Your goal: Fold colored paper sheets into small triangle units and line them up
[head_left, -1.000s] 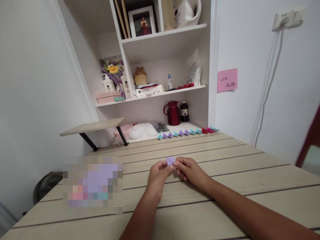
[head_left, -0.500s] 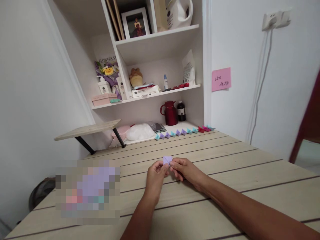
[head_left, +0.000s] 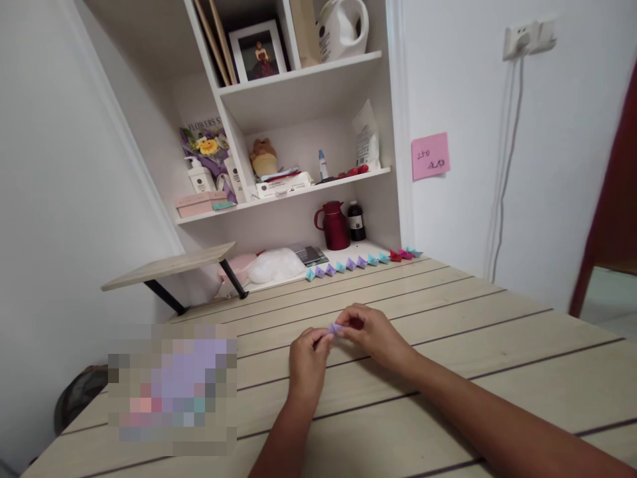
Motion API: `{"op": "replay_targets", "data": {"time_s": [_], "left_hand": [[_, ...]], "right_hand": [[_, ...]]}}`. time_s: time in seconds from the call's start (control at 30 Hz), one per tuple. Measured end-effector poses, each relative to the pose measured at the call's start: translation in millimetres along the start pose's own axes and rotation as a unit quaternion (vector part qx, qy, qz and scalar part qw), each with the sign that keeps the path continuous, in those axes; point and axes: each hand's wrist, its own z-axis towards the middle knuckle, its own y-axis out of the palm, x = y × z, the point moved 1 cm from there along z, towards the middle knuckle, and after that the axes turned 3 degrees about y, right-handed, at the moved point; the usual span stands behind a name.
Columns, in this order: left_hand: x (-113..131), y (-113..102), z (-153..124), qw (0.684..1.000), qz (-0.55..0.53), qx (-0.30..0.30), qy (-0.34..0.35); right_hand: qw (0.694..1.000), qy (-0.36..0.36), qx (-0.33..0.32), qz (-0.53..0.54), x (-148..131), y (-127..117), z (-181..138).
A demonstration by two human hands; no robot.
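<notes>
A small folded piece of purple paper [head_left: 335, 329] is pinched between both hands, just above the middle of the table. My left hand [head_left: 307, 358] grips its left side between thumb and fingertips. From the right, my right hand [head_left: 371, 332] pinches its other side, fingers curled in. Much of the paper is covered by the fingertips, so its exact folds are hard to make out.
A row of several small folded paper pieces [head_left: 351, 263] lines the table's far edge. Behind stands a white shelf unit with a red jug [head_left: 336, 226]. A small wooden riser [head_left: 169, 265] is at the back left; a blurred patch [head_left: 184, 378] covers purple items in front.
The purple paper showed as a flat square before; now less of it shows and it looks turned or folded smaller. My right fingers have shifted up around it. The view has tilted slightly.
</notes>
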Motion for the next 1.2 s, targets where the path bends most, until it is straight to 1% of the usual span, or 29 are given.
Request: {"op": "replay_targets", "data": {"time_s": [0.13, 0.27, 0.33, 0.53, 0.73, 0.87, 1.03, 1.2], "left_hand": [[6.2, 0.0, 0.2, 0.999, 0.015, -0.003, 0.03], [8.9, -0.7, 1.2, 0.997, -0.008, 0.049, 0.053], [8.2, -0.5, 1.7, 0.997, -0.003, 0.057, 0.058], [3.0, 2.4, 2.8, 0.994, 0.071, 0.031, 0.072], [0.4, 6.4, 1.8, 0.993, 0.107, 0.019, 0.049], [-0.5, 8.4, 1.0, 0.994, 0.102, 0.009, 0.042], [-2.4, 9.0, 0.9, 0.989, 0.142, 0.003, 0.047], [-3.9, 8.0, 1.3, 0.986, 0.163, 0.011, 0.032]], "right_hand": [[1.0, 0.01, 0.009, -0.027, 1.7, -0.9, 0.4], [1.0, 0.023, 0.004, -0.021, 6.7, -1.5, 1.5], [1.0, 0.03, -0.005, -0.009, 8.3, 0.1, 1.1], [0.997, 0.057, -0.043, 0.016, 10.2, 6.1, -2.1], [0.996, 0.05, -0.07, -0.009, 11.3, 6.8, -3.0], [0.996, 0.043, -0.071, -0.029, 8.2, 6.0, -3.9], [0.997, 0.03, -0.055, -0.034, 7.9, 5.0, -3.1], [0.996, 0.061, -0.055, -0.02, 13.1, 5.1, -1.1]]}}
